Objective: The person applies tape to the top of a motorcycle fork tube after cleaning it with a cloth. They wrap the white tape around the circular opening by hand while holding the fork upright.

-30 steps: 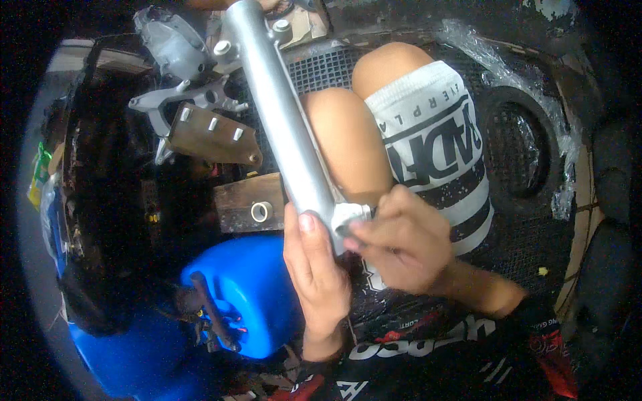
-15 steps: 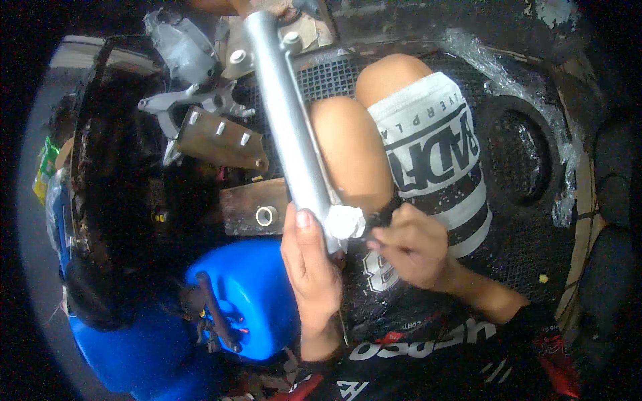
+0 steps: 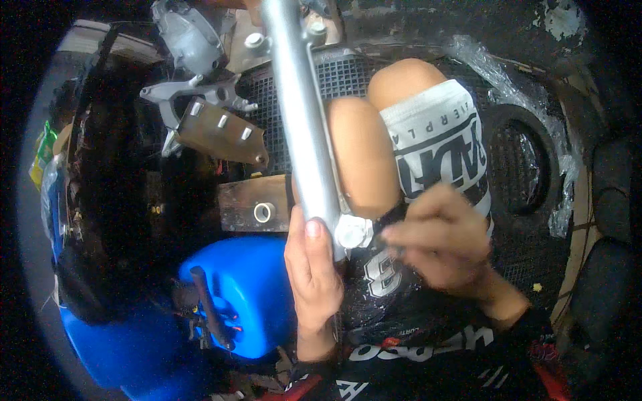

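A long silver fork tube [image 3: 302, 127] slants up from my lap past the upper edge of the picture. My left hand [image 3: 313, 274] is wrapped round its lower end, thumb lying along the metal. White tape-like covering [image 3: 354, 231] sits over a round lug on the tube's lower right side. My right hand [image 3: 441, 244] is just to the right of that lug, apart from it. Its fingers are pinched and blurred by motion. Something small and dark seems to be at the fingertips, too smeared to name.
A blue plastic container [image 3: 244, 301] stands at lower left, with a dark bar across it. A wooden block [image 3: 241, 194] bears a cream ring [image 3: 264, 212]. Grey metal brackets [image 3: 190, 97] lie beyond a brown plate [image 3: 221, 137]. At right lies a black tire [image 3: 491, 157] by clear plastic wrap [image 3: 495, 73].
My right hand has drawn away from the white-covered lug, to the right and slightly up. The tube appears shifted a little right and upward in the picture, with my left hand still round it.
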### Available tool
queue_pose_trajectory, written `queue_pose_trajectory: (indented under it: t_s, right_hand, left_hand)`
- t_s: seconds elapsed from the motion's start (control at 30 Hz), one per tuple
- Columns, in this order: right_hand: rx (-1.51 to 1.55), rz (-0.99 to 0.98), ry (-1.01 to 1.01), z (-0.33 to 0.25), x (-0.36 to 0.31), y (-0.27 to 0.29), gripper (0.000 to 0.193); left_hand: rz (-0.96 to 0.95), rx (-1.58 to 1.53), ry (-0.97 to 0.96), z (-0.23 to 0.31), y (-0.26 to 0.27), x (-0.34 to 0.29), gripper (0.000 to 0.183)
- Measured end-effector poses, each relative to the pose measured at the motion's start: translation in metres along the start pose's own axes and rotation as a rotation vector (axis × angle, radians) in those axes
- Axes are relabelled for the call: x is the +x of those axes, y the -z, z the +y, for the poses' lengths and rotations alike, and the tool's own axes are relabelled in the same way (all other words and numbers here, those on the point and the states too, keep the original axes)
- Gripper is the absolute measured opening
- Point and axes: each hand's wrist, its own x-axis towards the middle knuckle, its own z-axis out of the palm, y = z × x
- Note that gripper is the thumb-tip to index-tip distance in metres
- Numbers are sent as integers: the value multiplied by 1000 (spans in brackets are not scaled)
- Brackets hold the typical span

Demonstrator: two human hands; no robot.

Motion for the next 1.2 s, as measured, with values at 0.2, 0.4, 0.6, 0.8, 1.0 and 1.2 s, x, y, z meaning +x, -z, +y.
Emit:
queue_pose_trajectory:
  t_s: [0.2,0.4,0.6,0.8,1.0,1.2]
  right_hand:
    - [-90,-123,181,8,42,9,24]
    - [14,-202,42,18,42,8,29]
    - [-25,-204,272,20,40,-4,29]
    - [275,14,-292,-5,35,9,14]
    - [111,-363,-274,-15,59,5,16]
    - [-151,-473,-237,-15,69,6,18]
  left_hand:
    - [-198,-156,18,8,9,17,46]
    - [-185,-127,23,14,9,14,41]
    - [-164,-182,-24,14,7,15,40]
    - [-207,-88,-52,7,11,12,37]
    - [-207,-44,-115,11,10,12,35]
    - [-228,-50,5,17,9,10,41]
